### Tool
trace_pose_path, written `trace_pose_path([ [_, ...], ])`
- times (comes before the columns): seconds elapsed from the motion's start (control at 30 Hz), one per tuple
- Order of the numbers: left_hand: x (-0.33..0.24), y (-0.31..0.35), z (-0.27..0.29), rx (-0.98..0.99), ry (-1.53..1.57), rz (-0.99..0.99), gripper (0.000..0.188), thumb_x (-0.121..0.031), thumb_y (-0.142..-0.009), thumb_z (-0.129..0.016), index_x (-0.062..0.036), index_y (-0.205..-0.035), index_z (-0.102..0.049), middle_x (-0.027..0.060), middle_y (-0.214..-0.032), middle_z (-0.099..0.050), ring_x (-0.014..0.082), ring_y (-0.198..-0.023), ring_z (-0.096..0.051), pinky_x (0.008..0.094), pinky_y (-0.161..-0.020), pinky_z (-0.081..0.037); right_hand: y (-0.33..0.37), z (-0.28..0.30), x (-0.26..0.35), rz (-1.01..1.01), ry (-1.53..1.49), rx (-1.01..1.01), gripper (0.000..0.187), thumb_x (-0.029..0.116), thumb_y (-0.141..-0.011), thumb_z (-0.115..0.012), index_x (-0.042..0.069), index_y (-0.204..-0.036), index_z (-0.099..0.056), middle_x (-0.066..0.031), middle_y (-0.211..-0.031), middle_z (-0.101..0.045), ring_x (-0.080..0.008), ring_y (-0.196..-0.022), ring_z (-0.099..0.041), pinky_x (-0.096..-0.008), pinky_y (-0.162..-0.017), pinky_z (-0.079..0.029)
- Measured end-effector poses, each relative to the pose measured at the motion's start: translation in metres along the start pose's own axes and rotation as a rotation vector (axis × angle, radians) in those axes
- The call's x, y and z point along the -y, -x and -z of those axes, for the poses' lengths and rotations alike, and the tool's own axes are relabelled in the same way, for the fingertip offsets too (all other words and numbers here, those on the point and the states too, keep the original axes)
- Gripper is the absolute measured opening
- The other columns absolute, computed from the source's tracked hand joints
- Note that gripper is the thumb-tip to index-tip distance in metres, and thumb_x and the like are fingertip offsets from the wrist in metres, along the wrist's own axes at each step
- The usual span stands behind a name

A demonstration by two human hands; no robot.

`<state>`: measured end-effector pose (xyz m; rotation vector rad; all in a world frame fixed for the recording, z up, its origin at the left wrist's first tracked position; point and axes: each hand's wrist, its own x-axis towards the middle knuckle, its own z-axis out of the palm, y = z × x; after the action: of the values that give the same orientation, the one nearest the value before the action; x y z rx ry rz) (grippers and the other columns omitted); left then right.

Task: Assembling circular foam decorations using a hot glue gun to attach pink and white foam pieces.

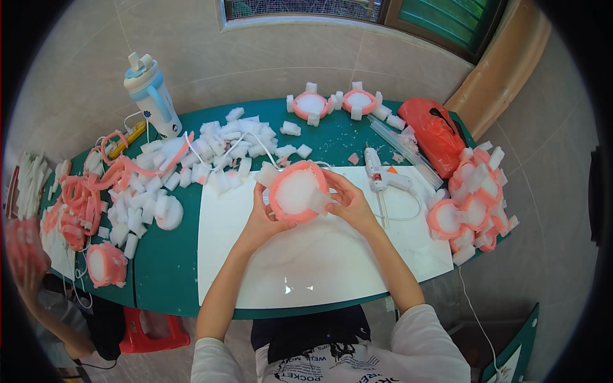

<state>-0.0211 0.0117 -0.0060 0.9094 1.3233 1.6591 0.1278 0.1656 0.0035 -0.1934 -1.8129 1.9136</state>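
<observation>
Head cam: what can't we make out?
Head view:
Pink-rimmed foam piece: underside, facing away from the camera.
Left hand: some fingertips, behind that piece.
Red bag: most contents, covered by its sides.
Co-worker's hand: finger positions, blurred near the dark lens rim.

The near part of the white board (306, 268) lies free. The held pink-rimmed disc (295, 193) blocks its far middle, foam blocks (220, 135) crowd the left, and the corded glue gun (372, 167) bars the right.
</observation>
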Motion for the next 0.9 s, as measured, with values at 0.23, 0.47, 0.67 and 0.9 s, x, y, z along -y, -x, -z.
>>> trace_pose_path([
  [0.23,-0.007,-0.001,0.002,-0.044,0.007,-0.035,0.106,-0.01,-0.055,-0.079,-0.0083,-0.133,-0.008,0.0143,-0.128,-0.032,0.0252,-0.108,-0.049,0.0349,-0.083,-0.047,0.001,-0.004,-0.012,-0.026,0.105,-0.047,0.068,0.019,-0.07,-0.071,0.002,-0.127,-0.037,-0.0119,-0.124,-0.044,-0.0201,-0.114,-0.043,-0.0332,-0.087,-0.04],
  [0.47,-0.005,-0.001,0.005,-0.053,0.016,-0.018,0.11,-0.007,-0.054,-0.08,-0.0083,-0.134,-0.005,0.0164,-0.121,-0.042,0.0246,-0.105,-0.051,0.0342,-0.083,-0.047,0.003,-0.006,0.001,-0.096,-0.019,0.001,0.057,0.015,-0.076,-0.065,0.002,-0.124,-0.037,-0.0121,-0.121,-0.046,-0.0166,-0.109,-0.047,-0.0297,-0.088,-0.04],
  [0.67,-0.004,0.001,-0.011,-0.011,-0.332,-0.158,0.124,-0.006,-0.046,-0.082,-0.0093,-0.136,0.004,0.0179,-0.121,-0.042,0.0237,-0.103,-0.053,0.0326,-0.081,-0.046,0.004,0.01,0.0,-0.299,-0.037,-0.112,0.045,0.012,-0.077,-0.062,0.004,-0.117,-0.043,-0.0099,-0.093,-0.062,-0.0134,-0.084,-0.058,-0.0259,-0.079,-0.043],
  [0.9,-0.001,0.005,-0.01,0.113,-0.257,-0.245,0.12,-0.002,-0.043,-0.077,-0.0116,-0.137,-0.003,0.0128,-0.127,-0.038,0.0192,-0.08,-0.054,0.0274,-0.069,-0.046,0.034,0.022,0.039,-0.284,-0.005,-0.199,0.042,0.01,-0.075,-0.063,0.003,-0.114,-0.048,-0.0083,-0.086,-0.063,-0.0107,-0.076,-0.057,-0.0242,-0.071,-0.044],
])
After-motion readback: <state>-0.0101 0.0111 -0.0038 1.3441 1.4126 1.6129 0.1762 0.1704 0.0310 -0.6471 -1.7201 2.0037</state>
